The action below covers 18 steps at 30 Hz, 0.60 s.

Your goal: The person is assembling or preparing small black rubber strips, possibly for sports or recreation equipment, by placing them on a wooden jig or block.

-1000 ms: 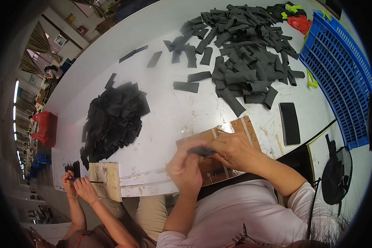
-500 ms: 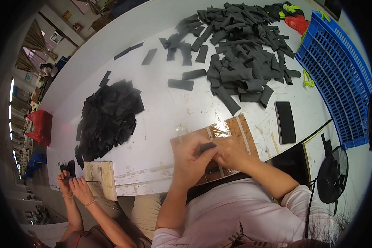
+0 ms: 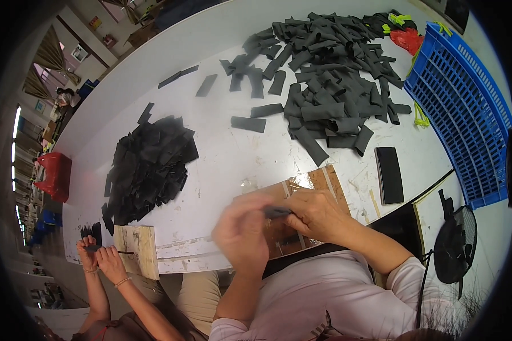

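A small dark grey fabric tube pokes out of my right hand, whose fingers are closed round its right end. Beside its left end is my left hand, smeared by motion, so its grip cannot be made out. Both hands are above a brown board covered with clear tape at the table's near edge. Farther off lies a big heap of similar dark grey tubes. On the left is a pile of flatter black fabric pieces.
A black phone lies to the right, with a blue plastic basket beyond it. Near the right edge is a black mesh item. At left, a co-worker's hands hold a dark piece by a wooden board. A red bag stands behind.
My left hand has moved left and slightly down, away from my right hand, and more of the grey tube shows between them. My right hand has shifted slightly.
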Tool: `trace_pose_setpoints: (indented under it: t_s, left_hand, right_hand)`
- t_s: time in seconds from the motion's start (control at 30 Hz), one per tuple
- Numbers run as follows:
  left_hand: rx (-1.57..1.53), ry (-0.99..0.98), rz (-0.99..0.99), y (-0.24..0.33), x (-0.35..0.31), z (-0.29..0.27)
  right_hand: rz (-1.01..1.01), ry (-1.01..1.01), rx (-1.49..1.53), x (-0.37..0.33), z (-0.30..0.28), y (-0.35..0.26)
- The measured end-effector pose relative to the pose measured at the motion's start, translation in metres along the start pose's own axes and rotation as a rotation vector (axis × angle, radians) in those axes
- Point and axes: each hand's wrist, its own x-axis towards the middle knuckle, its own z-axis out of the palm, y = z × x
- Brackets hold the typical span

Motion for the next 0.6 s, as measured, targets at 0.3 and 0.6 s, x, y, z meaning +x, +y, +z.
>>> trace_pose_setpoints:
  t_s: [0.3,0.6]
  left_hand:
    - [-0.168,0.239,-0.166,-0.005,-0.009,-0.005]
    - [0.134,-0.074,-0.006,0.001,0.004,-0.014]
  right_hand:
    - [-0.008,-0.217,-0.166,-0.003,0.018,0.023]
    - [-0.042,-0.002,-0.064,-0.005,0.004,0.002]
